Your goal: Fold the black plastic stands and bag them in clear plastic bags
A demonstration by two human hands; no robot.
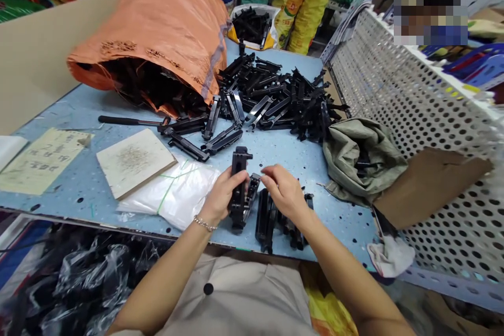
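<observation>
My left hand (pixel 220 194), with a chain bracelet at its wrist, is wrapped round a long black plastic part (pixel 238 194) held upright near the table's front edge. Close against it, on the right, is a second black part (pixel 252 189), partly hidden by my fingers. My right hand (pixel 284 191) is closed, thumb and fingertips together just beside that second part's upper end; whatever is pinched there is too small to tell. Below my right hand several similar black parts (pixel 265 220) lie side by side on the blue table (pixel 189 147).
A big pile of black parts (pixel 271 89) covers the table's back, beside an orange woven sack (pixel 157 21). A black-handled hammer (pixel 129 121), a wooden board (pixel 134 160) and clear plastic bags (pixel 181 189) lie left. A green cloth bag (pixel 362 157) and perforated panel (pixel 433 168) stand right.
</observation>
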